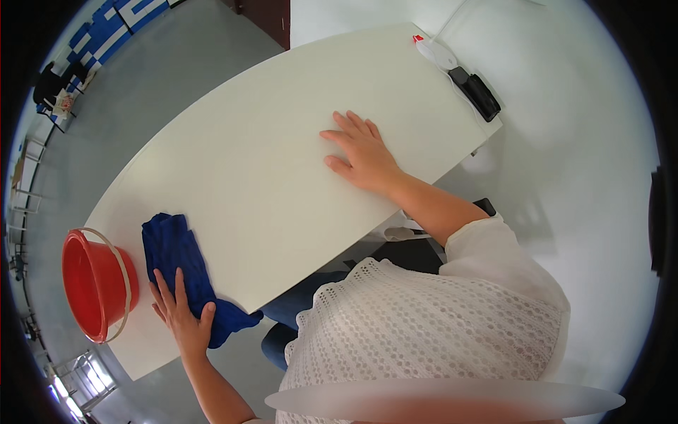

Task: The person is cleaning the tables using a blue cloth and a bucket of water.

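Note:
My left hand (183, 323) lies palm down with fingers spread, on or just over the left side of a blue cloth (177, 244). The cloth stretches over the white tabletop (254, 175), and its lower end hangs past the near edge. To the left of that hand stands a red plastic bucket (114, 275), its pale handle lowered toward the cloth. Farther right, my right hand (363, 153) is spread palm down on the tabletop, with nothing seen in its fingers. What is under both palms is hidden.
At the table's far right end are a black holder-like object (476, 95), a white rounded device (437, 54) with a cable, and a small red item (418, 38). A white wall runs along the right. Chairs (50, 90) stand across the grey floor at the upper left.

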{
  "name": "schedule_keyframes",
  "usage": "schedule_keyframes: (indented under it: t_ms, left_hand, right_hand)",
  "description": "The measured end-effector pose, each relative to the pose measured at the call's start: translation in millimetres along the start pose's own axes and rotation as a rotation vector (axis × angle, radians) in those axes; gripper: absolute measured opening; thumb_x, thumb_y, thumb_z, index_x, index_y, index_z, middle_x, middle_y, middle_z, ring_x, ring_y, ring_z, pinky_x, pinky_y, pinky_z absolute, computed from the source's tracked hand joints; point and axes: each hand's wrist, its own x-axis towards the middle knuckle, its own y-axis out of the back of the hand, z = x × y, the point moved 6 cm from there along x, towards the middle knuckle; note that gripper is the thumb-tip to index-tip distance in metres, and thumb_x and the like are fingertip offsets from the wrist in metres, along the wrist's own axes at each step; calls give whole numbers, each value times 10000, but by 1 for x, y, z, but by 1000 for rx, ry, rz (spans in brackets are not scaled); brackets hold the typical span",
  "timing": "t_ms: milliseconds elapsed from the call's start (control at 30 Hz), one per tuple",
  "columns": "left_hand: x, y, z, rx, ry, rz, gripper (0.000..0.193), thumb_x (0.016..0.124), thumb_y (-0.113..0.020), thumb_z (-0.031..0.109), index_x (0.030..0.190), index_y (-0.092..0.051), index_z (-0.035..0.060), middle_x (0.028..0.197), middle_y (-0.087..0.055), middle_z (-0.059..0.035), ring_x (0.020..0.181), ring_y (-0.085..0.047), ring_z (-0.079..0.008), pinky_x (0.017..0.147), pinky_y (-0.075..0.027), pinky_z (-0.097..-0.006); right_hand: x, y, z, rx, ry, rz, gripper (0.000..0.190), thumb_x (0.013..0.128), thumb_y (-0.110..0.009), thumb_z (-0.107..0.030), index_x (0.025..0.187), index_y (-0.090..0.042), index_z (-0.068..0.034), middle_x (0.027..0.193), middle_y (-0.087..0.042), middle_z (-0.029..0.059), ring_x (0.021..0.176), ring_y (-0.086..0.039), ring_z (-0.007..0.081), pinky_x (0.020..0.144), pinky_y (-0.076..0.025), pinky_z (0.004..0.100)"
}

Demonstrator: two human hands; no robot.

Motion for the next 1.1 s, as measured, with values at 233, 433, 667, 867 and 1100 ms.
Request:
schedule_keyframes:
  t_ms: [233, 433, 667, 867, 1100]
  left_hand:
    - [-2, 1, 12, 59, -36, 68, 775, 735, -496, 650, 1354, -404, 193, 1487, -177, -123, 1358, -124, -402, 1025, -154, -629]
    - [6, -7, 42, 26, -19, -24, 688, 771, -567, 502, 1353, -401, 174, 1484, -159, -152, 1337, -130, -448, 1029, -148, -623]
    - [36, -25, 125, -268, -77, 71, 601, 882, -493, 352, 1371, -316, 50, 1446, -175, -247, 1301, -155, -499, 1043, -134, -580]
    - [40, -18, 124, -1368, 95, 412, 573, 949, -310, 429, 1349, -287, 20, 1397, -317, -98, 1327, -231, -229, 1063, -175, -393]
    - [31, 13, 68, -863, 189, 585, 522, 936, -302, 400, 1277, -403, 18, 1333, -419, -107, 1144, -438, -250, 862, -385, -335]
  right_hand:
    - [0, 0, 3, -10, -31, -49, 425, 865, -525, -315, 1239, -491, -116, 1427, -267, 191, 1347, -174, 356, 1088, -133, 488]
    - [0, -1, 2, 26, -5, -51, 433, 865, -531, -313, 1247, -486, -116, 1429, -261, 196, 1348, -170, 363, 1085, -125, 495]
    - [-14, 18, -79, 357, 384, 110, 545, 831, -588, -241, 1310, -388, -75, 1386, -331, 186, 1304, -257, 389, 1056, -209, 493]
    - [-20, -16, -155, 620, 515, -41, 669, 825, -594, -242, 1366, -277, -6, 1424, -248, 220, 1319, -209, 421, 1073, -201, 484]
    - [-27, -42, -155, 108, 552, -208, 551, 783, -581, -342, 1296, -468, -176, 1447, -231, 174, 1317, -221, 401, 1051, -202, 523]
